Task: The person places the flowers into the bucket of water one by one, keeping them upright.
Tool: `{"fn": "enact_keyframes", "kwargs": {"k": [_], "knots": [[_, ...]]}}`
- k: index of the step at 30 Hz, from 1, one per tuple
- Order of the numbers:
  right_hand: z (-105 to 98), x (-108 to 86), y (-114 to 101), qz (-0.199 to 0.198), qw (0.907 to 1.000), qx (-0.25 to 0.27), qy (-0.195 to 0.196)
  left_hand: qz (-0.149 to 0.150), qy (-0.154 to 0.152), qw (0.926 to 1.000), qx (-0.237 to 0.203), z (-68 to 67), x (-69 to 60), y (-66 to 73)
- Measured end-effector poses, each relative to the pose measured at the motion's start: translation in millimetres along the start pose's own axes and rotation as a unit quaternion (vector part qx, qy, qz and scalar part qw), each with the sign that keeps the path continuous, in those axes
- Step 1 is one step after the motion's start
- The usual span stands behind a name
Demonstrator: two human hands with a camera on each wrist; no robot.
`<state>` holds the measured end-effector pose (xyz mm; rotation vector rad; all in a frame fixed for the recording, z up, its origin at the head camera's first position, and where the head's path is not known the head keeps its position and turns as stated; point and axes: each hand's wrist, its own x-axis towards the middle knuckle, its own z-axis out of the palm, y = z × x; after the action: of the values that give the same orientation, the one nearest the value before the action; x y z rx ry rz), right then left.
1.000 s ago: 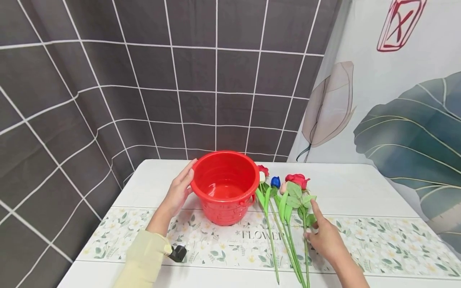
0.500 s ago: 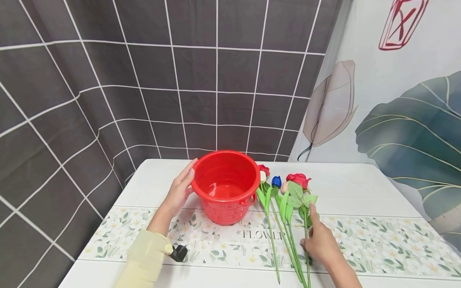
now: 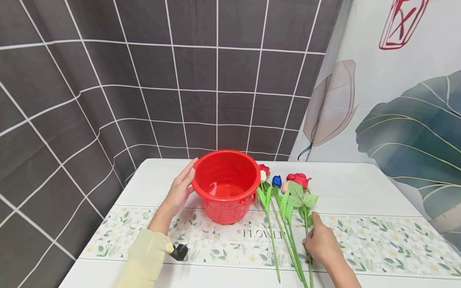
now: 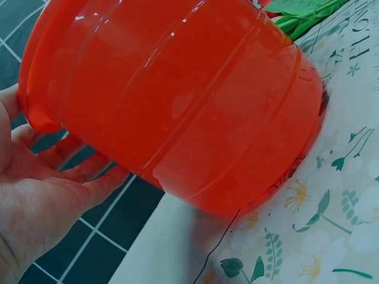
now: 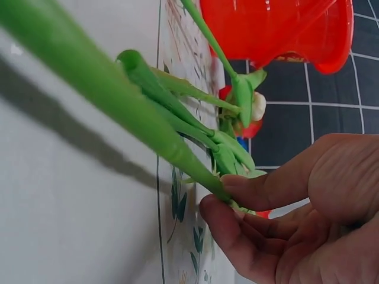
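Bucket upright on counter, flowers lying just right of it. I see left hand spread against its side at the rim; right hand pinches rose by the stem. Risk, my guess: rose leaves overlap neighbours, so pulling could drag other flowers. Bucket could slide or tip if pushed hard.

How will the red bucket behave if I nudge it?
The red bucket is probably light, since it looks like empty plastic. It may feel slippery, being glossy outside. Pushed high, it might tip, since it narrows downward.
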<state>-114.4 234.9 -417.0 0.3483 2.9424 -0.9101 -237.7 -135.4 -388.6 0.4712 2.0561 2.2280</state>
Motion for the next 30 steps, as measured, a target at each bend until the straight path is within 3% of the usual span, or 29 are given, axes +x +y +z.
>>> {"fn": "enact_keyframes", "kwargs": {"k": [9,30], "knots": [[-3.6,-0.1,0.5,0.018,0.9997,0.018,-0.004,-0.003,0.002,1.0,0.002,1.1,-0.5,0.5],[-12.0,0.1,-2.8,0.035,0.9902,0.135,0.01,-0.016,0.01,0.9998,0.006,3.7,-2.5,5.6]]}}
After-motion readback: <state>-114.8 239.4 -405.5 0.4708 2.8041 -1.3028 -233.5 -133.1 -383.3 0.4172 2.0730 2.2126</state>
